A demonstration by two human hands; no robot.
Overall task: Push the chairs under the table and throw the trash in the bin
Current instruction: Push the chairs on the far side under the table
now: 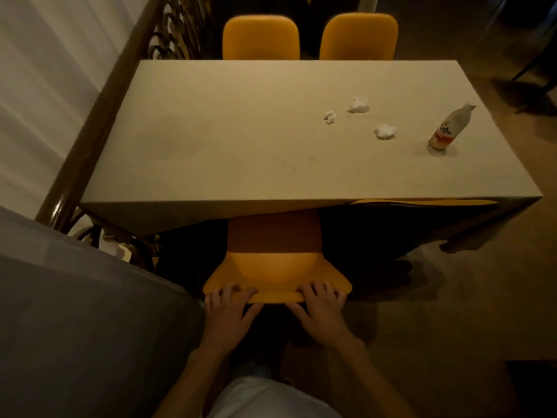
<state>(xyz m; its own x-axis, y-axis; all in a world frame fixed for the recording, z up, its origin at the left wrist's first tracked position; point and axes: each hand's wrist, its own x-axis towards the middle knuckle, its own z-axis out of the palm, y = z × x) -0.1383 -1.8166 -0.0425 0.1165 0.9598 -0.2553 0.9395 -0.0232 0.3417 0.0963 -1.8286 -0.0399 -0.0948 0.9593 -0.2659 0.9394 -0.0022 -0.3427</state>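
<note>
Left hand [226, 309]: lower centre of the frame, fingers curled over the top edge of the near chair's back, thumb hooked under the edge; it grips the left part of that edge.
Right hand [322, 307]: just right of the left hand, fingers slightly spread and curled over the same edge, thumb under it.
Near chair [275, 271]: yellow, centre of the frame below the table edge; its back faces the person, its seat runs forward into the shadow under the table, partly beneath the top.
Second chair [422, 202]: only a thin yellow strip shows under the table's near edge, right of centre; it sits well under the top.
Table [241, 131]: pale rectangular top filling the middle of the frame.
Bottle [449, 128]: the only container in view, upright near the table's right edge, right side of the frame; pale with an orange label. What it holds, if anything, cannot be told; something white and crumpled sits at its mouth.
Tissues: three white crumpled wads left of the bottle, apart from one another, one nearest the bottle [385, 131], one farther back [358, 105], a small one to the left [329, 117].
Far chairs: two yellow backs at the top of the frame behind the table's far edge, left [261, 36] and right [358, 36], side by side.
Railing [99, 122]: dark wood, slanting along the table's left side, upper left of the frame.
</note>
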